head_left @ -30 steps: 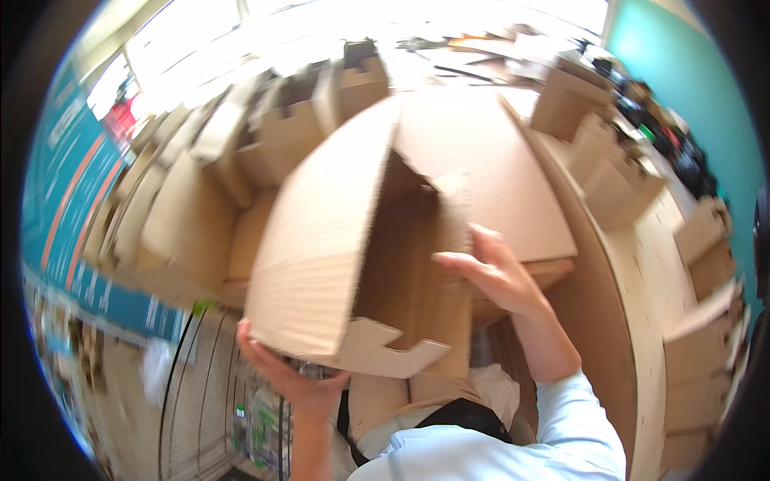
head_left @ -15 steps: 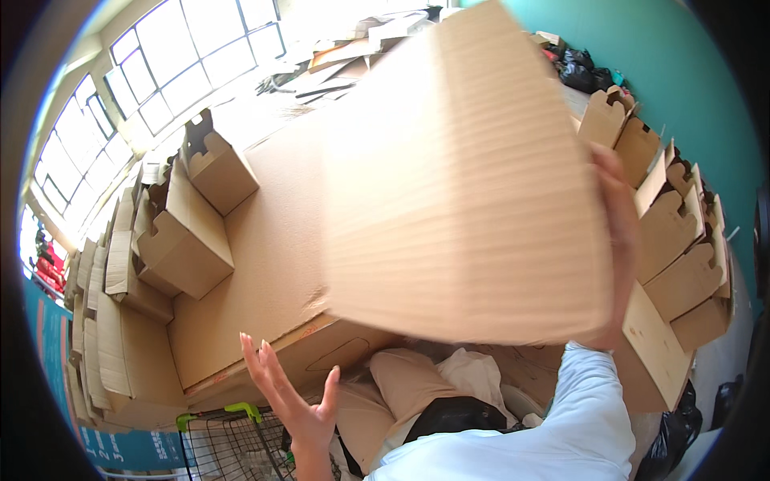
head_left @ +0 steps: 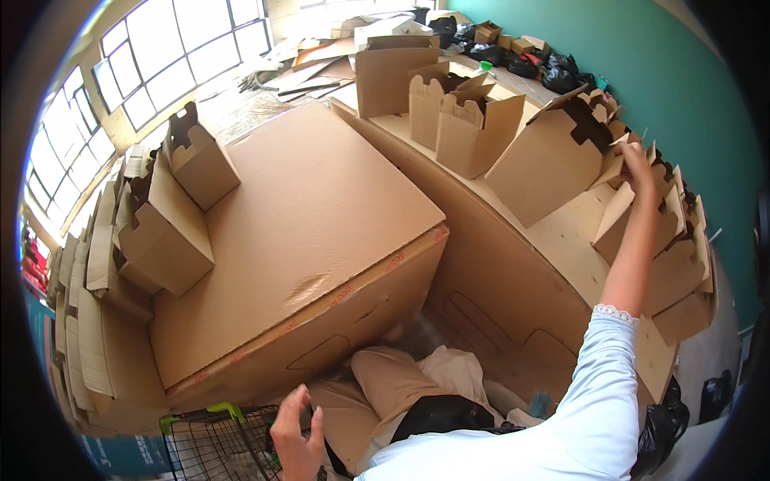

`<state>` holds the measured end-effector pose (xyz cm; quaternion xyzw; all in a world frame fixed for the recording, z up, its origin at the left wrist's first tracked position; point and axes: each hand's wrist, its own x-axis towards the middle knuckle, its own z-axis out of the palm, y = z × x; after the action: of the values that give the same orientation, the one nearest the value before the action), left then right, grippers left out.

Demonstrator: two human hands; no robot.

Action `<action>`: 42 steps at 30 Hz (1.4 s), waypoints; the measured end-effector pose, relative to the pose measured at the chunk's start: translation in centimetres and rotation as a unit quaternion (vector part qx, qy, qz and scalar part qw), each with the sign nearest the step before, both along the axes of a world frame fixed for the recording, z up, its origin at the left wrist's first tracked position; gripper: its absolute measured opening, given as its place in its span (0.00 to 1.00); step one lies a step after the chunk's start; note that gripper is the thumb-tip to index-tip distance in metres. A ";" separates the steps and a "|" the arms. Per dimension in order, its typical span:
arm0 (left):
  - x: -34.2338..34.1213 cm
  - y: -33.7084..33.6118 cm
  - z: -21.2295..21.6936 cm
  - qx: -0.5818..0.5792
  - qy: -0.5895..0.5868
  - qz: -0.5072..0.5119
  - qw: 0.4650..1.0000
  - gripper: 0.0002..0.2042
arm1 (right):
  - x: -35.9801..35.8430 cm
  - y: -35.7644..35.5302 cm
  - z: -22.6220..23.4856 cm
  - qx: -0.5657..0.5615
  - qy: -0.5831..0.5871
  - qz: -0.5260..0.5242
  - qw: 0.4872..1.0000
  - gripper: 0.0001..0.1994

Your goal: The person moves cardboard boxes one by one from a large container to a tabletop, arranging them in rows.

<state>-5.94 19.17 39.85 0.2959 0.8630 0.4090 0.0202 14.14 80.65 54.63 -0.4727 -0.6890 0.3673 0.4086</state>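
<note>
Right hand [head_left: 638,160]: pinched on the flap of a folded box [head_left: 553,164] set among the row.
Left hand [head_left: 297,429]: spread, empty.
Left: flat stacks [head_left: 80,321] unfolded.

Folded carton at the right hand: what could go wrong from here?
1. The right hand sets a folded carton at full reach. It stands tilted with flaps open and might tip into the row of cartons.
2. The stacked cartons under that arm could get knocked.
3. The left hand hangs free near the wire cart, steadying nothing.
</note>
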 end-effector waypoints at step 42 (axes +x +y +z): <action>11.8 -12.4 -15.3 -0.357 -0.371 -0.086 0.853 0.42 | -5.2 6.3 -5.9 -0.044 0.101 0.044 0.993 0.32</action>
<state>5.87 6.81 24.52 0.1678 0.8491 0.1487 0.4782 8.92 86.94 48.69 -0.4196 -0.6474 0.4606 0.4389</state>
